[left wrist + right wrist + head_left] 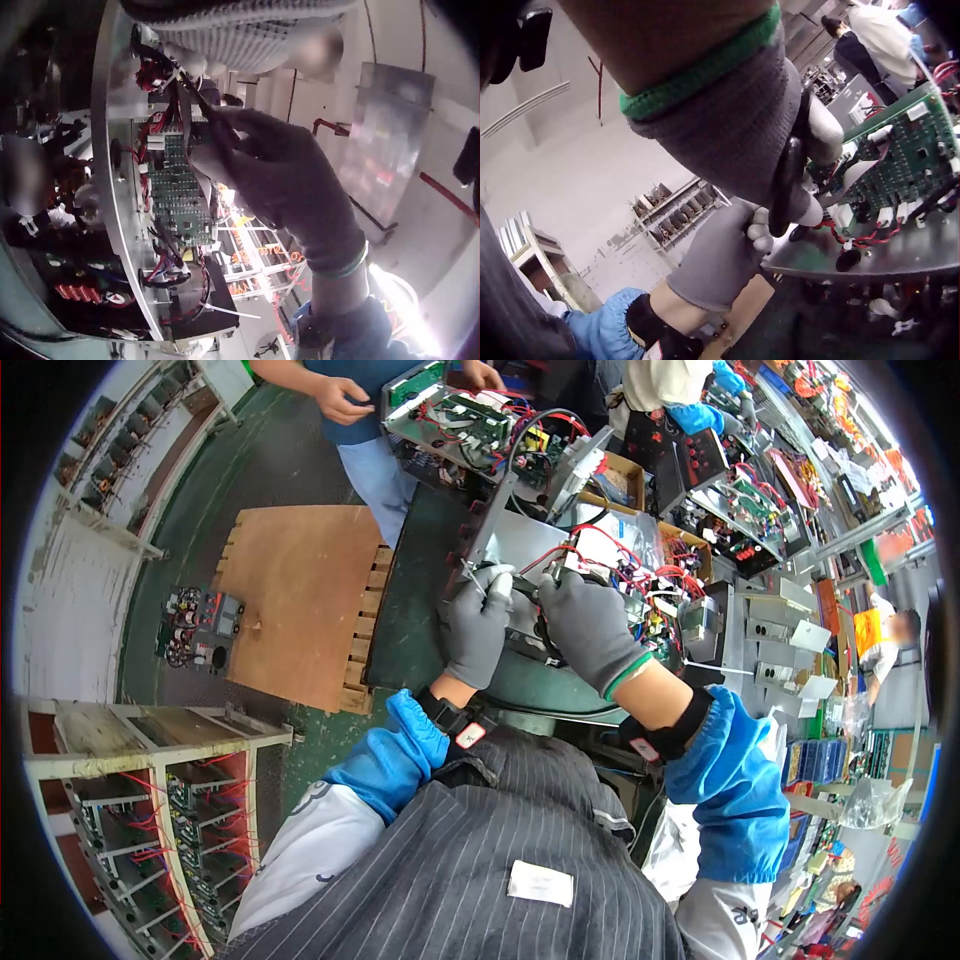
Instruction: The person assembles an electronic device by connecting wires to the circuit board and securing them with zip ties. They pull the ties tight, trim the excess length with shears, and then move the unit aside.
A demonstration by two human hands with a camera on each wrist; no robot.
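Your right hand (590, 625) holds a black tool (786, 187) at the wires (864, 238) — left hand (478, 625) grips the case (907, 255); wiring looks unfinished.

Matt knit gloves (590, 622), bare metal chassis (520, 540)

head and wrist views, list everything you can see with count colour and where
metal chassis: one, silver, centre, at the hands
circuit board: one, green, inside that chassis
wires: several, red, over the chassis
tool: one, black handle, in the right hand
second chassis: one, silver with a green board, top, by another person
wooden board: one, brown, left, on a pallet
rack: one, pale, lower left, holding boards
sleeve covers: two, blue, forearms
left hand: grey glove, fingers curled at the chassis edge
right hand: grey glove, grips the tool
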